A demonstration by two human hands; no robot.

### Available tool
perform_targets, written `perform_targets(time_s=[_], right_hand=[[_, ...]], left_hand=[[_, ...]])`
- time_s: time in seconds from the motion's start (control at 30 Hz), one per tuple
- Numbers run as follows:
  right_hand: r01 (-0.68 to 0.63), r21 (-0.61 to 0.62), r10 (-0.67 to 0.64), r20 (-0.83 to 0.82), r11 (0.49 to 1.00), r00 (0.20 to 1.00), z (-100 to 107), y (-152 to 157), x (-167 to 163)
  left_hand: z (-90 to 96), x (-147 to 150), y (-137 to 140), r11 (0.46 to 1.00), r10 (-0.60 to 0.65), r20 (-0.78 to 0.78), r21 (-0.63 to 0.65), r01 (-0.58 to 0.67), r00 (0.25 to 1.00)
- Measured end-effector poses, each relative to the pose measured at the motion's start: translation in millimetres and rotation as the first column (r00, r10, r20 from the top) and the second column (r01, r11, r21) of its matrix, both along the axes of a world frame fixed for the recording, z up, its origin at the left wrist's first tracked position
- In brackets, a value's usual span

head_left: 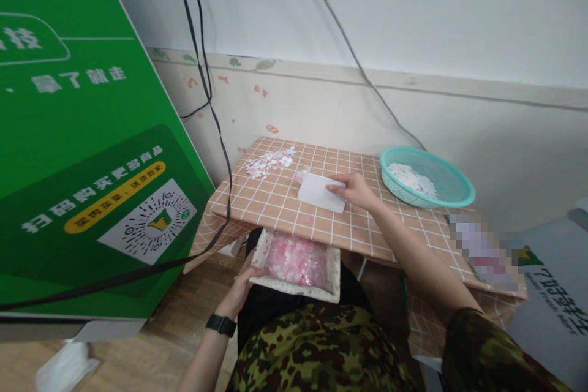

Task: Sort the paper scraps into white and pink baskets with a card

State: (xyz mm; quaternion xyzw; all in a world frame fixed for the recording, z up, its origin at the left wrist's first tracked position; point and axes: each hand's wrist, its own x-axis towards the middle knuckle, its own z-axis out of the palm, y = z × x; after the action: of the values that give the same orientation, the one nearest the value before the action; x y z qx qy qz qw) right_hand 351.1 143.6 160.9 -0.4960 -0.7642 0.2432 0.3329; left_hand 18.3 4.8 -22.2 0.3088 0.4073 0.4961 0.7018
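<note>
Checked tabletop [285, 202], right hand [356, 188] fingers pinching white card [320, 192], left hand [243, 288] gripping tray [294, 285] edge below.

A blurred patch [484, 251] masks something at the table's [275, 202] right edge, the tray's [298, 263] far rim tucks under the table's front edge, left hand [245, 285] fingers hidden beneath the tray

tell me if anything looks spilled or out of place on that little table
Yes. A loose pile of small pale paper bits lies scattered on the checked tabletop at its far left corner, outside the teal basket and the tray. A few stray bits lie beside the white card.
</note>
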Motion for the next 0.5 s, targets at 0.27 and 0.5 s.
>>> perform_targets(time_s=[0.27,0.5], right_hand=[[0.115,0.088,-0.116,0.008,0.989,0.993,1,6,25],[0.085,0.103,-0.091,0.048,0.991,0.995,-2,7,23]], left_hand=[[3.8,2,-1,1.0,0.005,0.002,0.003,-0.005,1.0],[-3.4,-1,0,1.0,-0.001,-0.01,-0.027,0.0,1.0]])
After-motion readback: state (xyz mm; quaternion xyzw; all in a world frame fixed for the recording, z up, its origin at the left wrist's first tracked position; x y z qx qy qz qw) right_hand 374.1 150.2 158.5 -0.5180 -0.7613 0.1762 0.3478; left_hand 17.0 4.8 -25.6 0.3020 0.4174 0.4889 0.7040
